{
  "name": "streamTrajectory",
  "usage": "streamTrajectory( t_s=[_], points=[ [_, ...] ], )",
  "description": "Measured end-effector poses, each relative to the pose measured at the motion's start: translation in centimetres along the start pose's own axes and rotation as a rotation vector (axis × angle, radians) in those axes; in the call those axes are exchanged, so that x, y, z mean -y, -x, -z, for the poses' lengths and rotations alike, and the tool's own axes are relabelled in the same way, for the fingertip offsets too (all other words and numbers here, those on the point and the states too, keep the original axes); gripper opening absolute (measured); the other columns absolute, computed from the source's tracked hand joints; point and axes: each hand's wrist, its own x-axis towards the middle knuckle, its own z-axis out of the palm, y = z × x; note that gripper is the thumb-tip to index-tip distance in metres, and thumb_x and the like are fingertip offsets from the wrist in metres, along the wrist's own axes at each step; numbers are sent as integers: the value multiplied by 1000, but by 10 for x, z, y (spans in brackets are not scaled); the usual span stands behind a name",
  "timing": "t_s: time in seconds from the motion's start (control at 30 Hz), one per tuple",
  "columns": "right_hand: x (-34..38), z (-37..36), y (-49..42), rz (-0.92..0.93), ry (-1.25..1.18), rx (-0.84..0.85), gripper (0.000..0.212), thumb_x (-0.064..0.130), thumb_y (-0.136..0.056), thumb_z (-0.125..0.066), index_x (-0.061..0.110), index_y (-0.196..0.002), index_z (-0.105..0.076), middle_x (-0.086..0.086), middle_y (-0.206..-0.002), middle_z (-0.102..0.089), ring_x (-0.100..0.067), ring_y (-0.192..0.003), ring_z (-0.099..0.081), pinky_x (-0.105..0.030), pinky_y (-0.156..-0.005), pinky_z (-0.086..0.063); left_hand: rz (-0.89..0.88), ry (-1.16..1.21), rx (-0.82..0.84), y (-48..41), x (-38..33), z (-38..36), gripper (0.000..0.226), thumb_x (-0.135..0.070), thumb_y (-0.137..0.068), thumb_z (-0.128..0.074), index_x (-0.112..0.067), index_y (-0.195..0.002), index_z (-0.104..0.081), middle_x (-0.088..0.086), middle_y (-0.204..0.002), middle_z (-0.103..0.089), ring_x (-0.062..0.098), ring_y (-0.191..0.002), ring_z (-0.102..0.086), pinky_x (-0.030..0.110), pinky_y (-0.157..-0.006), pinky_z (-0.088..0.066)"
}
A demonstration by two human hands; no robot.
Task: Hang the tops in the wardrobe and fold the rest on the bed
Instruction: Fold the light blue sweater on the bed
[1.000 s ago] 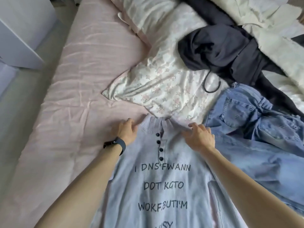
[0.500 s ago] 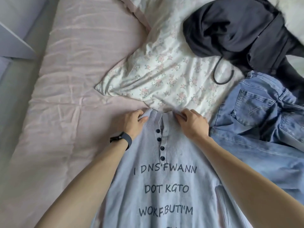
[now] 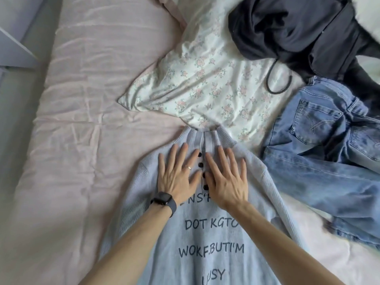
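Note:
A light blue knit top (image 3: 207,233) with dark buttons and printed lettering lies face up on the pink bed sheet (image 3: 86,128), collar pointing away from me. My left hand (image 3: 176,171) lies flat on its chest left of the button placket, fingers straight and spread. My right hand (image 3: 226,177) lies flat just right of the placket, fingers straight too. Blue jeans (image 3: 320,153) are crumpled to the right of the top. A dark garment (image 3: 296,27) is heaped at the upper right.
A floral pillow (image 3: 205,79) lies just beyond the collar, with a black loop (image 3: 279,81) resting on it. The bed's left edge drops to a grey floor (image 3: 14,120). A white furniture corner (image 3: 14,48) stands at the upper left.
Both hands let go of the collar and shoulders and moved down and inward; they now press flat on the chest beside the buttons. The shoulders lie spread wider.

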Motion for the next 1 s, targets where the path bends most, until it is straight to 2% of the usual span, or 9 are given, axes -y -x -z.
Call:
streamTrajectory(
  t_s=[0.1, 0.2, 0.33, 0.47, 0.57, 0.67, 0.83, 0.93, 1.0],
  points=[
    [-14, -5, -15, -1, 33, 80, 61, 65, -103, -10, 46, -158, 7, 5, -167, 19, -17, -152, 24, -48, -115, 29, 26, -16, 70, -14, 10, -7, 68, -71, -94, -22, -50, -156, -2, -8, -168, 6, 23, -154, 11, 58, -121, 7],
    [-17, -2, -7, 11, 1, 52, 59, 60, -105, -12, 43, -159, 5, 2, -169, 12, -18, -154, 19, -55, -122, 14, 3, 3, 16, -8, 8, -7, 67, -65, -96, -26, -44, -158, -9, -3, -168, 0, 26, -155, 5, 62, -120, 2],
    [-14, 1, 66, -145, -58, -65, 66, 50, -104, -28, 26, -163, -11, -5, -170, -4, -21, -157, 2, -57, -124, 1, -147, 18, -56, 43, -9, -6, 64, -58, -98, -37, -40, -157, -22, 1, -168, -11, 27, -155, -8, 68, -117, -5],
    [-31, 4, 164, -381, -135, -67, 74, 47, -95, -47, 17, -160, -25, -8, -168, -16, -26, -156, -9, -59, -123, -12, -182, 56, 107, 102, -39, -9, 68, -57, -93, -44, -41, -156, -25, 3, -167, -14, 29, -154, -15, 73, -110, -20],
    [-55, 11, 229, -648, -181, -21, 81, 43, -92, -60, 18, -159, -23, -8, -167, -19, -29, -154, -14, -57, -121, -16, -107, 87, 201, 127, -69, 3, 75, -46, -89, -61, -34, -156, -30, 7, -166, -16, 31, -153, -16, 76, -111, -16],
    [-86, 13, 274, -911, -284, 65, 87, 41, -88, -69, 16, -158, -23, -14, -161, -29, -35, -147, -24, -55, -117, -25, -167, 63, 304, 134, -103, 18, 76, -44, -92, -58, -35, -158, -21, 6, -168, -3, 28, -155, -4, 69, -115, -10],
    [-123, 9, 309, -1033, -442, 248, 61, 38, -90, -65, 16, -143, -46, -14, -144, -46, -36, -133, -40, -46, -106, -38, -424, -47, 326, 109, -173, 29, 79, -35, -98, -50, -37, -159, 0, 5, -168, 9, 22, -155, 5, 56, -121, 1],
    [-138, 4, 316, -999, -471, 250, 39, 27, -92, -61, 14, -129, -55, -13, -135, -51, -36, -122, -47, -45, -96, -44, -597, -177, 265, 84, -213, 29, 80, -21, -95, -54, -36, -159, -8, 7, -168, 3, 23, -155, 2, 58, -121, -2],
    [-149, 8, 317, -1001, -495, 245, 28, 27, -93, -56, 15, -118, -56, -13, -125, -59, -37, -115, -53, -44, -89, -44, -677, -283, 253, 68, -232, 28, 69, -15, -95, -51, -36, -156, -25, 8, -167, -10, 23, -154, -5, 57, -120, -1]
  ],
)
